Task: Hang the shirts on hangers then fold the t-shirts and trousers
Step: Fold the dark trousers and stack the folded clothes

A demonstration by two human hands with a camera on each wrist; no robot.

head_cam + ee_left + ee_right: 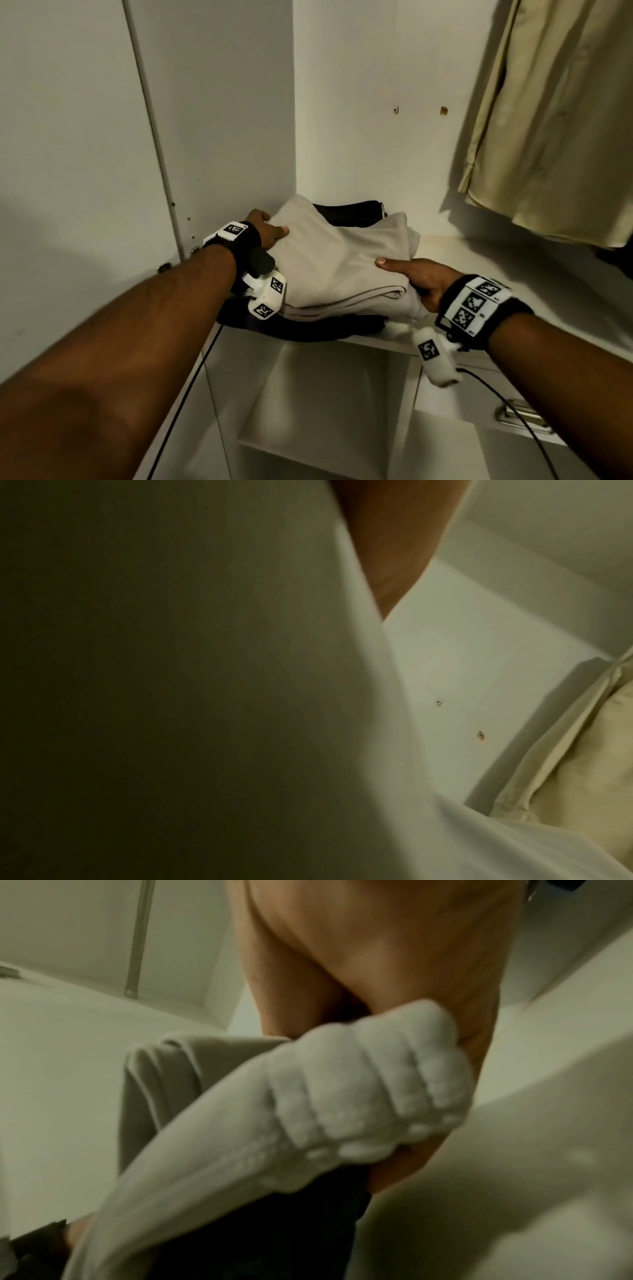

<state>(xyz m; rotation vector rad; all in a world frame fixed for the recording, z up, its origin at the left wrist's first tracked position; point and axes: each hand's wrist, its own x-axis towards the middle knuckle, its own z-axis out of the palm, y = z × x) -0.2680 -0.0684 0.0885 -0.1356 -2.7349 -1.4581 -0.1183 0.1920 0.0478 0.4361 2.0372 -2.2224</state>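
A folded beige garment [335, 260] lies on top of a pile on a wardrobe shelf [479, 260], with dark garments [308, 329] under and behind it. My left hand [269, 228] holds the pile's left edge, thumb on top of the beige cloth. On the right edge, my right hand [411, 274] grips with its thumb on top and fingers underneath. The right wrist view shows that hand [377, 961] holding a light ribbed fold [359, 1091] above dark cloth [274, 1218]. Beige cloth [171, 669] fills most of the left wrist view. A cream shirt [555, 120] hangs at the upper right.
The pile sits in the shelf's back left corner, close to the white side wall [222, 120]. An open wardrobe door [68, 137] stands to the left. Below the shelf is an open compartment [325, 394], and a drawer with a metal handle [524, 414] lies lower right.
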